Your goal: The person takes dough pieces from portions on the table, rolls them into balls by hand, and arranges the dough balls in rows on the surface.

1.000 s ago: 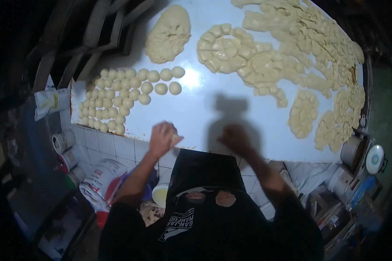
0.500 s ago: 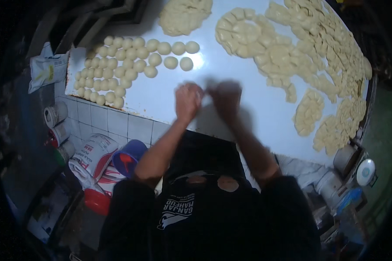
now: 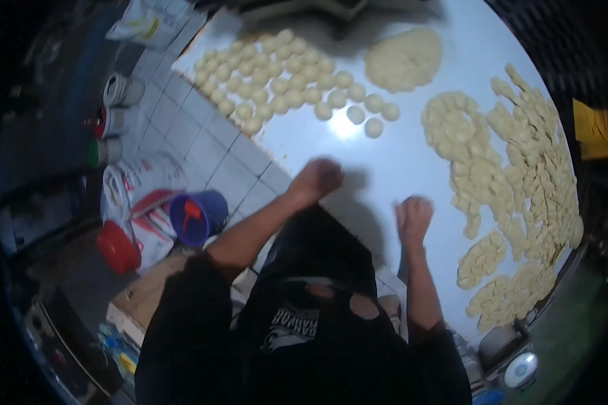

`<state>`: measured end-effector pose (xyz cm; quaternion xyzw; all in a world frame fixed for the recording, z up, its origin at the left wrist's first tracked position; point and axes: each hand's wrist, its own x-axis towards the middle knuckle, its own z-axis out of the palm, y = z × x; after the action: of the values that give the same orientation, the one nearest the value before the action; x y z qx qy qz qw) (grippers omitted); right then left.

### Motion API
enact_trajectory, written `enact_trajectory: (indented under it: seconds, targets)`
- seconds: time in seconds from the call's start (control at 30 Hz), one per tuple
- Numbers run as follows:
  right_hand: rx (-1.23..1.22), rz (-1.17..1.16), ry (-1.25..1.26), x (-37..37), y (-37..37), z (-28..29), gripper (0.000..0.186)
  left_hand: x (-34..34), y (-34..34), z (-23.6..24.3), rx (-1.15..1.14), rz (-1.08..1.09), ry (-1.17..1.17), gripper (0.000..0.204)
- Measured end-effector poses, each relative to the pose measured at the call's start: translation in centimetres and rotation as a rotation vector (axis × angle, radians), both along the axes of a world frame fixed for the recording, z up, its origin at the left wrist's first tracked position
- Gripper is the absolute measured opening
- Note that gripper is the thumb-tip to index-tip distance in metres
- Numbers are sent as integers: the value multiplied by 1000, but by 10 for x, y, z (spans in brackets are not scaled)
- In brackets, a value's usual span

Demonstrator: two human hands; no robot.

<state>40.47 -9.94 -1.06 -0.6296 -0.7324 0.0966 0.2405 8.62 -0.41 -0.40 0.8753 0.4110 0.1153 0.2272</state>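
Observation:
Over the near edge of a white table (image 3: 378, 155), my left hand (image 3: 321, 181) is closed and slightly blurred. Whether it holds anything is hidden under the fingers. Farther right, my right hand (image 3: 415, 217) hovers above or rests on the tabletop, its fingers curled in; what they may hold does not show. Just beyond the left hand sit several round dough balls (image 3: 277, 84), with a few spaced apart at the right end, such as one dough ball (image 3: 373, 127). A large smooth dough mass (image 3: 404, 61) lies behind them.
Flattened, cut dough pieces (image 3: 483, 155) cover the table's right side. A dark angular object (image 3: 331, 8) juts over the far edge. Down on the left stand a purple bucket (image 3: 199, 233) with a red item inside, a red tub (image 3: 118, 246) and white sacks (image 3: 152, 179). Tiles (image 3: 196, 152) face the table's side.
My hands have moved apart: the right hand has gone right and nearer, the left stays by the near edge. The whole view has turned, so the table lies at a different angle.

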Motion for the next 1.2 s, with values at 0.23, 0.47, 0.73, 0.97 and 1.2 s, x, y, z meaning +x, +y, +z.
enact_trajectory:
  seconds: [0.23,0.47,0.73,0.97,1.2]
  targets:
    - [-31,49,-4,-47,-9,47,18,-1,-53,-3,211,167,-275,39]
    - [-832,-111,618,-145,167,121,41,-87,6,53,-264,530,-782,44]
    - [100,415,236,-459,406,103,42,-303,200,124,272,1001,-810,39]
    - [-110,405,344,-448,300,148,37,-385,276,36,120,946,-428,33]
    - [-295,78,250,-251,83,126,20,-189,180,89,362,632,-530,30]
